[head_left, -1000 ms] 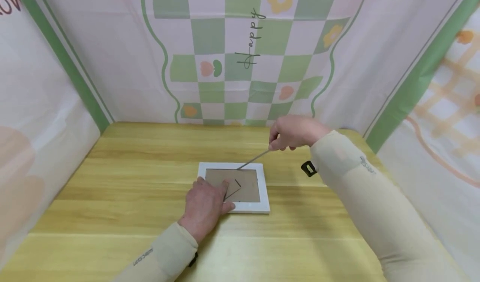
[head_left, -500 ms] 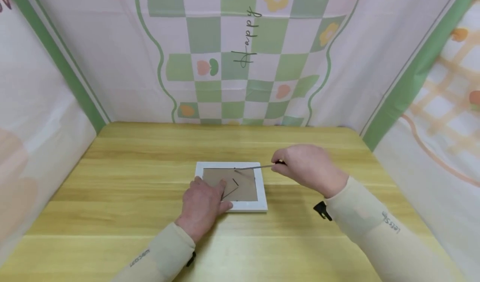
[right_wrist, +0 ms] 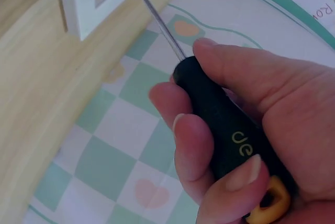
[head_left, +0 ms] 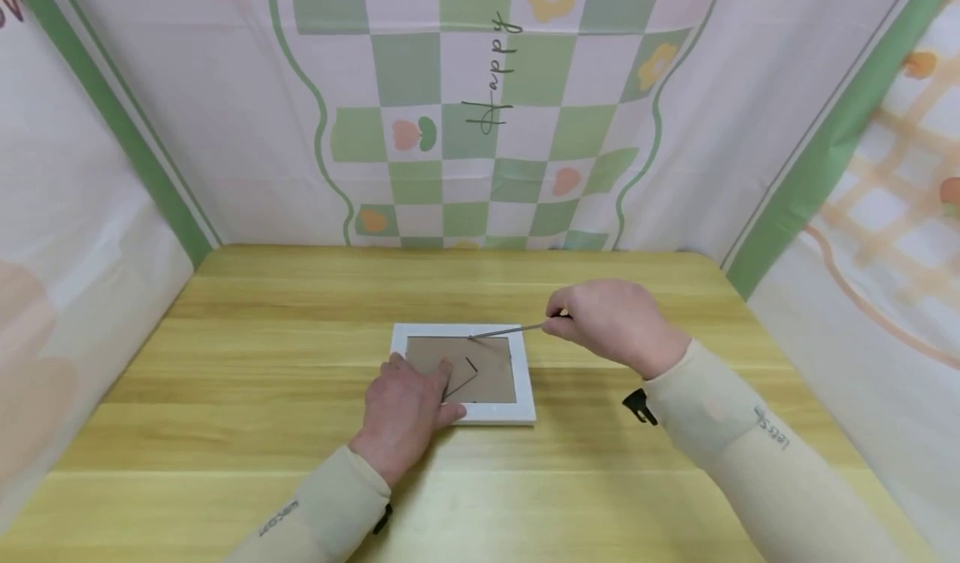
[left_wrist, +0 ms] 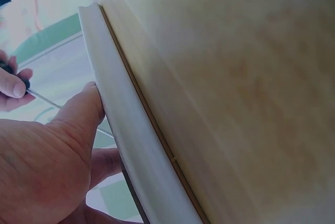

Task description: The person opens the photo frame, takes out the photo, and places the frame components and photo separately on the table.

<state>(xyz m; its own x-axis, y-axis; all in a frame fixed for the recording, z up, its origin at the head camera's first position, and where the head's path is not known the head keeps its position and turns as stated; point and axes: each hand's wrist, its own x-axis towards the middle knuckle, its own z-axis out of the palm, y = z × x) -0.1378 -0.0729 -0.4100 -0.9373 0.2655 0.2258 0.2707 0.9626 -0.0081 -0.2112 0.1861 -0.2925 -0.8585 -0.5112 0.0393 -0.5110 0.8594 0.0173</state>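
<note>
A white picture frame (head_left: 527, 392) lies back side up on the wooden table, its brown backing board (head_left: 495, 386) showing. My left hand (head_left: 401, 413) rests over its near left corner and presses it, thumb along the front rim, another finger on the board. In the left wrist view, the thumb of my left hand (left_wrist: 47, 166) lies against the rim. My right hand (head_left: 611, 321) grips a screwdriver (right_wrist: 209, 109) by its dark handle with a yellow end. The screwdriver's shaft slants to the board's far edge, where the tip touches at the inner rim.
A thin dark support leg (head_left: 459, 386) and a short dark slot (head_left: 472, 365) show on the board. The wooden table (head_left: 285, 313) extends around the frame. Patterned cloth (head_left: 468, 180) stands behind and at both sides.
My right hand has come down and nearer, so the screwdriver lies flatter. Its tip stays at the board's far edge. The left hand and the frame hold still.
</note>
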